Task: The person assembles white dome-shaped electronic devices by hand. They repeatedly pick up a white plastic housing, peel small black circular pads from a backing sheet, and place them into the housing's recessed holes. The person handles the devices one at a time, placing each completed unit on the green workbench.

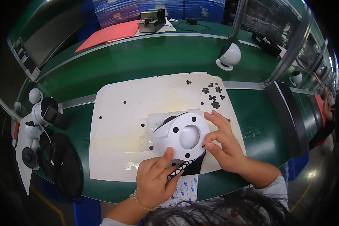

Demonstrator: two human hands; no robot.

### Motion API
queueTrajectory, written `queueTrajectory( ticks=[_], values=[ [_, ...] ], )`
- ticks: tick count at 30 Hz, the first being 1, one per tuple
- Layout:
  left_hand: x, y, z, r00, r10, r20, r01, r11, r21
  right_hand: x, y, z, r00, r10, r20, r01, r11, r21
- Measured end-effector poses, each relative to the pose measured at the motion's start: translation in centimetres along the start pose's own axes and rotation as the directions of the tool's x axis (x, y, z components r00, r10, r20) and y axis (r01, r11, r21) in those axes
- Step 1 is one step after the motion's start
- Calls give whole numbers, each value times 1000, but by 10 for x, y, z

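Observation:
A white rounded device [162,136] with a ring-shaped base turned up lies over clear plastic wrap [144,138]. Several black round pads [176,130] dot the flat ring around its central hollow. My left hand [154,177] is closed, its index finger against the lower left rim, and grips a black strip with white round spots [180,169] below the base. At the ring's right edge my right hand [225,145] pinches thumb and index finger around a small black pad [203,146], partly hidden by the fingertips. Its other fingers are raised.
Loose black pads [214,104], some in clusters, lie on the white board [113,150]. A white spherical device [229,55] stands behind it. White devices [35,132] and a black pouch [66,162] sit left, a long black foam block [288,116] right. Printed backing paper [186,188] is near me.

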State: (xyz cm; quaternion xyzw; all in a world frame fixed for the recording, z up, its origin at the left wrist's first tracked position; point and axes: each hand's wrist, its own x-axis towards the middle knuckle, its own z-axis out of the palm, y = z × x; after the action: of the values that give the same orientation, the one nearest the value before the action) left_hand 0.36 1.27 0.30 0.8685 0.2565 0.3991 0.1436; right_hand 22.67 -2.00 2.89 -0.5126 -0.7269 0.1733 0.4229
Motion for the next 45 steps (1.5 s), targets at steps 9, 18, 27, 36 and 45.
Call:
queueTrajectory(
  ticks=[9,18,27,36,45],
  values=[
    [-1,2,3,999,-41,-33,41,999,15,0,1,2,1000,0,-17,0,1000,3],
    [-2,1,4,999,-12,-35,14,997,70,-11,13,2,963,-261,-65,220,903,-370],
    [-2,-1,4,1000,-21,-11,21,999,49,-4,17,5,890,408,202,-441,661,607],
    [-1,-3,-8,999,-19,49,28,979,-202,90,66,-26,931,353,-91,-238,777,583],
    [6,-5,-2,959,-130,252,198,944,-265,158,227,-22,995,-7,-95,-67,653,-755]
  ],
)
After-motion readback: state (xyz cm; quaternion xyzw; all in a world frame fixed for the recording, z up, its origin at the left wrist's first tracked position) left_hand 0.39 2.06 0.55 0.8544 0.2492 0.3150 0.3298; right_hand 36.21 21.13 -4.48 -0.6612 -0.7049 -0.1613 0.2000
